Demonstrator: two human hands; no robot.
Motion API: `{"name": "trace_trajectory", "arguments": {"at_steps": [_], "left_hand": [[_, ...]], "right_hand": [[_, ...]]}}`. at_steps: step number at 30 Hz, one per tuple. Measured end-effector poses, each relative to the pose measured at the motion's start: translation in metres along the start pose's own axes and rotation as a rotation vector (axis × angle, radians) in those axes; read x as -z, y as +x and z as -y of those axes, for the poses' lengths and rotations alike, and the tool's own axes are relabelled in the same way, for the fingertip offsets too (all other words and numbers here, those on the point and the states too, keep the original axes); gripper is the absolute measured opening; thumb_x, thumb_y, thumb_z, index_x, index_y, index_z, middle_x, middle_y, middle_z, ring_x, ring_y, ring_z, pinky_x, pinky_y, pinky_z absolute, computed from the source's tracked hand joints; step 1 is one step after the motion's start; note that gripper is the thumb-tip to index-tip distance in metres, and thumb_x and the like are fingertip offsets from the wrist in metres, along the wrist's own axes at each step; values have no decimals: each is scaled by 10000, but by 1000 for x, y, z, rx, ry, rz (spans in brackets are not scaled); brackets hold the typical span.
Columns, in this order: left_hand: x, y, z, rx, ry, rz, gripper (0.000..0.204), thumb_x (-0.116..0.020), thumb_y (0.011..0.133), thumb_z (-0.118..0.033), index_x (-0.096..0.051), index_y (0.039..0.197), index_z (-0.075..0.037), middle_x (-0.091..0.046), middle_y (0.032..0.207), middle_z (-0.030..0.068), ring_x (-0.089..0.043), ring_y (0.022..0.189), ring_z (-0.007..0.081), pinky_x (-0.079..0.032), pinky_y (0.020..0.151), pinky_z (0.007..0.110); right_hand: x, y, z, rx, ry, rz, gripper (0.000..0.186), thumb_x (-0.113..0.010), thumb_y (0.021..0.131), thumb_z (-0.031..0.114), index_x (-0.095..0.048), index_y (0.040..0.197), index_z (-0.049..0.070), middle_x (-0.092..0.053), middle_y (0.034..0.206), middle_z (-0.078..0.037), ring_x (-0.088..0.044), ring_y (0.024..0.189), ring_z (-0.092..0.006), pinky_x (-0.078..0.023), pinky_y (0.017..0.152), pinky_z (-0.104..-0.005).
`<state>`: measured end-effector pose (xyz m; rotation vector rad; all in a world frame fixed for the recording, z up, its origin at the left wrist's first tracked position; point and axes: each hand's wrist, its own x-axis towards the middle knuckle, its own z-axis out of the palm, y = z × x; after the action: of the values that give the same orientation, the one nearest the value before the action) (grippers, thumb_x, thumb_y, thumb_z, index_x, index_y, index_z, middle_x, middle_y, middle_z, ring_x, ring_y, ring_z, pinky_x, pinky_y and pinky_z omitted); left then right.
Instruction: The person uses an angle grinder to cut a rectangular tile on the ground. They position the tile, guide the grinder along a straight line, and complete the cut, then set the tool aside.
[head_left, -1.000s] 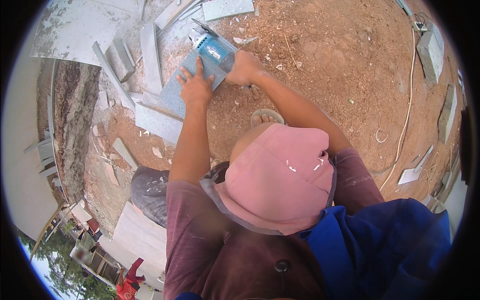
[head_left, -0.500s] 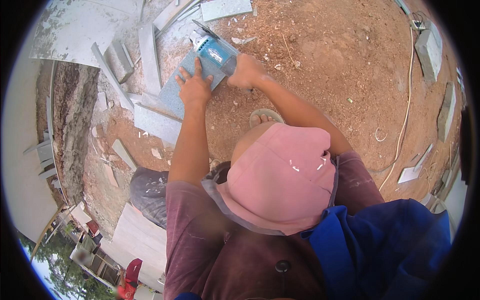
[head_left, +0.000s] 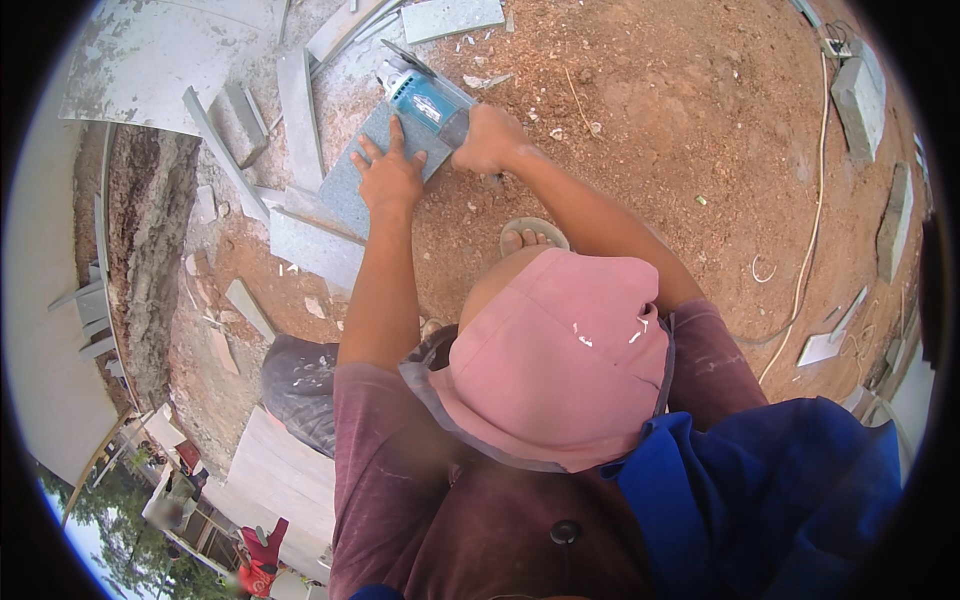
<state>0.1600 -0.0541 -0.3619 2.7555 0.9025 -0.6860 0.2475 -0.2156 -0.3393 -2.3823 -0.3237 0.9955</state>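
My right hand (head_left: pixel 488 140) is wrapped round the rear body of a teal angle grinder (head_left: pixel 425 100). The grinder's disc (head_left: pixel 408 56) and silver head lie over the far end of a grey speckled stone tile (head_left: pixel 352 193). With fingers spread, my left hand (head_left: pixel 391 180) rests flat on that tile, just left of and nearer than the grinder. Whether the disc touches the stone, I cannot tell; the grinder's body hides the contact.
Several cut tile strips (head_left: pixel 298 110) and a pale slab (head_left: pixel 318 248) lie left of the tile. A white cable (head_left: pixel 822 170) runs down the right side past stone blocks (head_left: pixel 858 108). My sandalled foot (head_left: pixel 535 238) is close below. A person in red (head_left: pixel 258 570) is at lower left.
The grinder and my right hand have shifted very slightly to the left. My left hand stays on the tile. At lower left, the person in red has moved an arm.
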Motion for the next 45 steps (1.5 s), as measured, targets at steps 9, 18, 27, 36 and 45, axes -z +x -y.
{"name": "trace_trajectory", "arguments": {"at_steps": [9,18,27,36,45], "left_hand": [[-3,1,3,-5,14,-9,807,-631,1015,-515,-194,1687,-423,-146,1755,228,-200,1591,490,-447,1159,583],[-5,2,5,-8,12,-15,808,-640,1009,-518,-205,1684,-424,-156,1754,226,-206,1588,491,-455,1152,587],[-4,2,4,1,2,-6,812,-644,1008,-511,-205,1685,-424,-148,1756,222,-194,1594,486,-442,1162,586],[-3,2,4,3,14,-5,806,-633,1010,-523,-200,1684,-429,-148,1757,219,-196,1593,485,-442,1170,567],[-3,1,4,4,14,-14,803,-635,1006,-531,-214,1682,-428,-150,1757,215,-203,1593,479,-451,1169,555]], "right_hand": [[0,-1,1,9,4,-8,480,-799,736,259,-746,1089,-63,-734,1171,-296,-723,1127,-411,-587,962,-440],[3,-13,-1,13,29,-1,497,-793,699,247,-726,1068,-79,-743,1101,-297,-735,1066,-416,-584,936,-454],[4,-14,6,-26,6,10,487,-799,746,249,-742,1117,-61,-743,1177,-269,-729,1120,-397,-589,956,-433],[1,-1,7,-23,-6,18,494,-807,735,265,-743,1105,-56,-739,1180,-276,-725,1133,-399,-586,969,-434],[1,-17,0,5,29,-5,500,-788,714,240,-723,1101,-71,-741,1133,-287,-728,1096,-408,-583,949,-442]]}}
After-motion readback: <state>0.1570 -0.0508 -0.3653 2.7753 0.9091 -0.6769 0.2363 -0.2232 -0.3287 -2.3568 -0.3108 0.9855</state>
